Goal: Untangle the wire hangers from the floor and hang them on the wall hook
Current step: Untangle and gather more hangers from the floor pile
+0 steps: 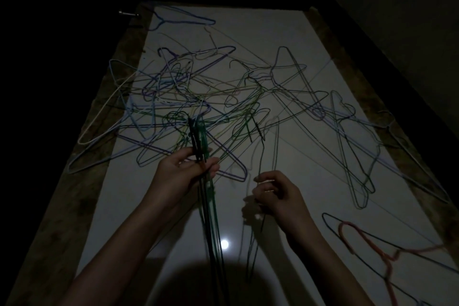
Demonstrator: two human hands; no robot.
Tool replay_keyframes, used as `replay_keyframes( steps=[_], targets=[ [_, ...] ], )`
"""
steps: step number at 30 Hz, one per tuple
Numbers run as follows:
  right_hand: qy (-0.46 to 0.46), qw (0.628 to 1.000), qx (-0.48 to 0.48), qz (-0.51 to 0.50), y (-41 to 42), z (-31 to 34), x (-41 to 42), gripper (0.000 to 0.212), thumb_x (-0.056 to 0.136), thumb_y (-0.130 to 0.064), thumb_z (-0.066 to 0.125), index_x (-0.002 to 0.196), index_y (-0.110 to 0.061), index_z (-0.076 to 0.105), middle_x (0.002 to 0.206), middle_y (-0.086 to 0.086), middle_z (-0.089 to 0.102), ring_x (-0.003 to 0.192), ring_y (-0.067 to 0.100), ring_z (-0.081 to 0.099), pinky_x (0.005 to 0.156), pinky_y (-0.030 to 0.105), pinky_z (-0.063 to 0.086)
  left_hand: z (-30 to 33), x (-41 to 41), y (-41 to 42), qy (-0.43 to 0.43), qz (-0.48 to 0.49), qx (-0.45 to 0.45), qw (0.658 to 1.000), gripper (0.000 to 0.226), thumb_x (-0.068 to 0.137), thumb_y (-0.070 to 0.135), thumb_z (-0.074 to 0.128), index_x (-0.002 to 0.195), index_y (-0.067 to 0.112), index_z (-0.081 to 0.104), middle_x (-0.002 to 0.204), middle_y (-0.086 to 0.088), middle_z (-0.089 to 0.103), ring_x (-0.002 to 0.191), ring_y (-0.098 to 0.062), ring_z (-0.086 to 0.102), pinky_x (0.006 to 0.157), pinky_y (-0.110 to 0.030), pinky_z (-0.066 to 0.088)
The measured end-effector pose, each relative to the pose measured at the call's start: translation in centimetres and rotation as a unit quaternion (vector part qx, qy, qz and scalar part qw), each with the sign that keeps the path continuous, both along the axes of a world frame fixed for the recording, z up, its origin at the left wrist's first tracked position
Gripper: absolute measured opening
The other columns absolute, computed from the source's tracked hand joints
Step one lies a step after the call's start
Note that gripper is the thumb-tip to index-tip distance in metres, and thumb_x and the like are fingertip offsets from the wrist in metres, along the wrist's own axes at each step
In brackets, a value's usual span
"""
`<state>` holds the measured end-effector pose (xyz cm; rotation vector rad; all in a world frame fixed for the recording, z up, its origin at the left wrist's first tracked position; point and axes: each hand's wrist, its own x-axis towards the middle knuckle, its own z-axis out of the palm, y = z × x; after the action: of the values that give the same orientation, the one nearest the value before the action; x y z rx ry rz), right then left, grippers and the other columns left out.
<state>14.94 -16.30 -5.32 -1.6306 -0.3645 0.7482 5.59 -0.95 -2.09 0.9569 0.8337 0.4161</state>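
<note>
Dozens of tangled hangers (198,97) crowd the floor (285,32) beyond your left hand (178,176), gripping a dark hanger bundle (198,146), while your right hand (275,196) pinches one thin wire (260,151), a pink hanger (367,243) lying apart.

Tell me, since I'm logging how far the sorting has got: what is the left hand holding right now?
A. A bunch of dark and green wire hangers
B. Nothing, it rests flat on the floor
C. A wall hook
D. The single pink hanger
A: the left hand grips a bunch of dark and green hangers by their necks, raised above the tangled pile; the pink hanger lies apart on the floor.
</note>
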Motion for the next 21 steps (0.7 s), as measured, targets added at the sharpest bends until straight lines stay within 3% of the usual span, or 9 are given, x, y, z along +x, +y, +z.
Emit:
replay_keyframes(
  steps=[4,11,18,21],
  targets=[
    [-0.033,0.999,0.02,0.017,0.4,1.6,-0.4,0.015,0.082,0.008,0.056,0.091,-0.004,0.059,0.067,0.004,0.054,0.059,0.01,0.054,0.056,0.023,0.046,0.3,0.1,0.0,-0.01,-0.006,0.005,1.0,0.018,0.082,-0.008,0.058,0.094,0.004,0.064,0.075,-0.01,0.073,0.067,-0.014,0.07,0.065,-0.018,0.056],
    [-0.091,0.992,-0.044,0.074,1.2,0.9,-1.4,0.024,0.084,0.003,0.056,0.088,-0.019,0.062,0.069,-0.004,0.057,0.062,0.004,0.053,0.063,0.023,0.044,0.4,-0.2,-0.4,-0.03,-0.022,0.015,0.999,0.022,0.087,-0.005,0.053,0.101,0.007,0.063,0.082,-0.009,0.074,0.074,-0.014,0.071,0.065,-0.018,0.056],
    [-0.089,0.99,-0.067,0.086,1.4,0.8,-2.0,0.024,0.083,0.004,0.055,0.089,-0.018,0.064,0.067,-0.006,0.059,0.062,0.0,0.056,0.065,0.024,0.046,0.6,-0.2,-0.7,-0.037,-0.055,0.035,0.997,0.021,0.088,-0.007,0.051,0.095,0.008,0.063,0.082,-0.008,0.074,0.075,-0.016,0.071,0.064,-0.019,0.055],
    [-0.088,0.989,-0.074,0.089,1.4,0.8,-2.3,0.02,0.084,0.001,0.056,0.092,-0.015,0.064,0.071,-0.004,0.06,0.067,0.006,0.057,0.068,0.028,0.047,0.5,-0.1,-0.8,-0.037,-0.064,0.046,0.996,0.021,0.088,-0.007,0.051,0.092,0.009,0.064,0.08,-0.008,0.074,0.075,-0.016,0.07,0.066,-0.02,0.055]
  ],
)
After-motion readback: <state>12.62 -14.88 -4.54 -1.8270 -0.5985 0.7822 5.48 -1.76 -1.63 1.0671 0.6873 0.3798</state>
